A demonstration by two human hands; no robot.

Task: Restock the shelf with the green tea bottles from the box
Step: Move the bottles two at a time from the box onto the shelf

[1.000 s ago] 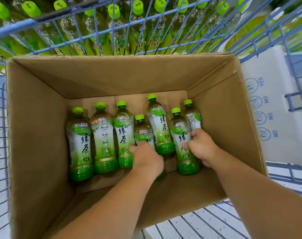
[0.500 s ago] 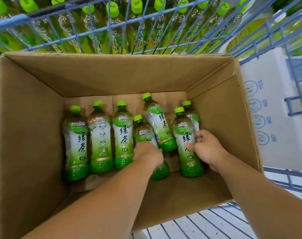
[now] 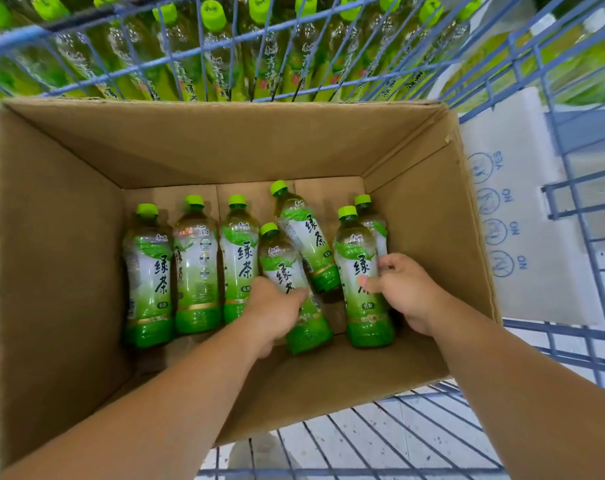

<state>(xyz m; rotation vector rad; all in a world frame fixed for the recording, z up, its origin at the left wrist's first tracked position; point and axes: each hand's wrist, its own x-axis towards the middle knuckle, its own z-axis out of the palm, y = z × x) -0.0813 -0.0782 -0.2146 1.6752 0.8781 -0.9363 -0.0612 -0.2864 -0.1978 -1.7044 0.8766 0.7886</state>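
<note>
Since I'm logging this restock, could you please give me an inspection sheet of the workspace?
Surface: cardboard box sitting in a blue wire cart.
Job's things: seven green tea bottles lying in the box.
Clutter: nothing seen.
Grippers: left hand closed on one bottle; right hand closed on another bottle.
Cables: nothing seen.
Surroundings: stocked bottles beyond the cart; white printed carton at right.

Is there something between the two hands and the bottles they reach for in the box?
Nothing visible. The left hand is already closed on a tilted bottle, and the right hand on the bottle beside it. The box is open on top.
</note>
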